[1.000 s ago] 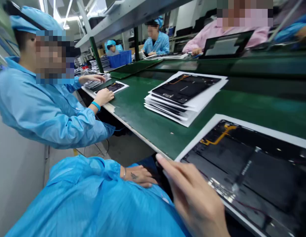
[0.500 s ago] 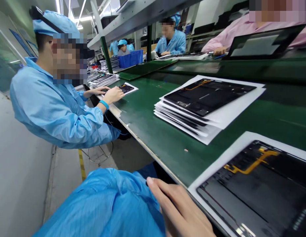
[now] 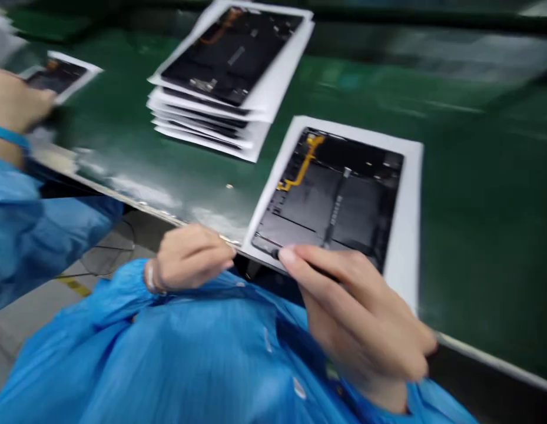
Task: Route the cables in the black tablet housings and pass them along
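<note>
My right hand [image 3: 357,312] grips the near edge of a black tablet back panel [image 3: 330,194], with its fingertips on the panel's lower left part. The panel has a yellow flex cable [image 3: 304,165] and lies on a white sheet [image 3: 405,224]. My left hand [image 3: 189,257] is curled, just off the table's near edge, and holds nothing I can see. Beyond the panel stands a stack of similar panels on white sheets [image 3: 220,65]. A blue sleeve [image 3: 211,353] covers my forearms and front.
A co-worker's hand [image 3: 17,100] with a blue wristband is at the left, beside a small dark panel on white paper [image 3: 56,76]. The green table mat [image 3: 485,206] runs behind everything. Below its near edge are the floor and a yellow stripe [image 3: 72,286].
The view has swung down onto the table. My left hand has risen from my lap to the table edge. My right hand now grips the panel's near edge.
</note>
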